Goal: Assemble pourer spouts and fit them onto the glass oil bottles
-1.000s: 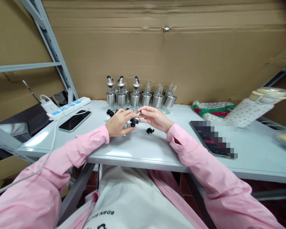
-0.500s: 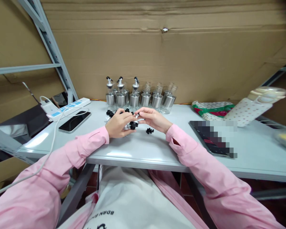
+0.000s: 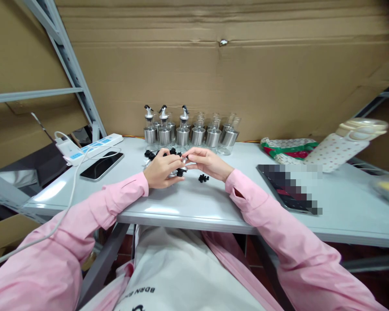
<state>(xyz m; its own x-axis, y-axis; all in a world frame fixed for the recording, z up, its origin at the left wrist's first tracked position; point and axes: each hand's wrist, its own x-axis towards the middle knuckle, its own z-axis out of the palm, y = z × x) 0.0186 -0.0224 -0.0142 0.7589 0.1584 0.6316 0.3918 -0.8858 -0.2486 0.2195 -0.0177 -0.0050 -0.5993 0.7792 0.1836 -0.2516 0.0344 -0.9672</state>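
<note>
Nearest: bare tabletop strip (image 3: 184, 201). Then small blk pcs (image 3: 203, 178) in a loose pile, just below R hand (image 3: 209, 163), not touching it. L hand (image 3: 162, 170) curled, gripping blk/silver pourer (image 3: 180, 172) btwn thumb & fingers; pourer sits at its fingertips, on the side twd R hand. R hand's fingertips bent in at pourer's top; can't tell if they grip anything. More blk/silver pourer parts (image 3: 150, 154) just behind L hand. Farthest: steel-banded btls (image 3: 198, 135), 3 w/ pourers on.

Table (image 3: 181, 203): open front strip between pink sleeves (image 3: 246, 196). Obstructions: bottles (image 3: 182, 137) at back; small black pieces (image 3: 203, 178) near right hand (image 3: 209, 163); phone (image 3: 102, 165) at left.
</note>
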